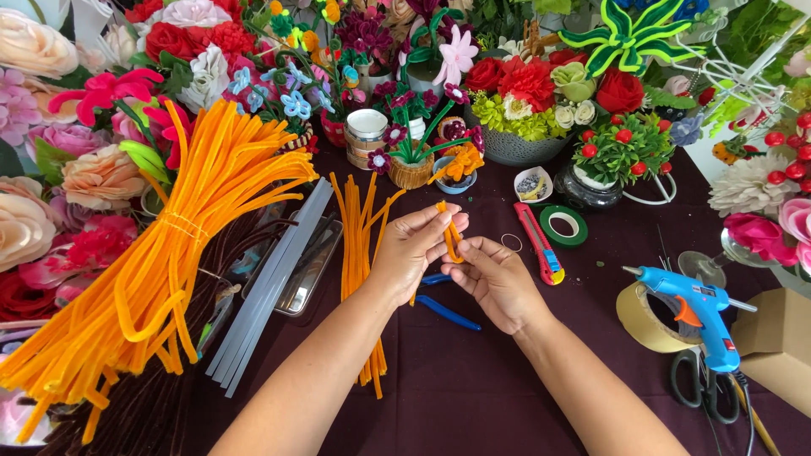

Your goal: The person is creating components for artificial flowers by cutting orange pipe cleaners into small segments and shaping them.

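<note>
Orange pipe cleaner piece (451, 235) bent into narrow loop, pinched between fingertips of both hands. Left hand (411, 253) fingers pressed together round loop's upper part; right hand (497, 283) thumb and forefinger nip lower end, probably twisting, view too small to confirm. Loose orange stems (359, 253) just left of fingers; blue-handled pliers (445, 311) below them; cutter knife (539, 245) right. Advice: keep pinch tight near bend, twist evenly.
</note>
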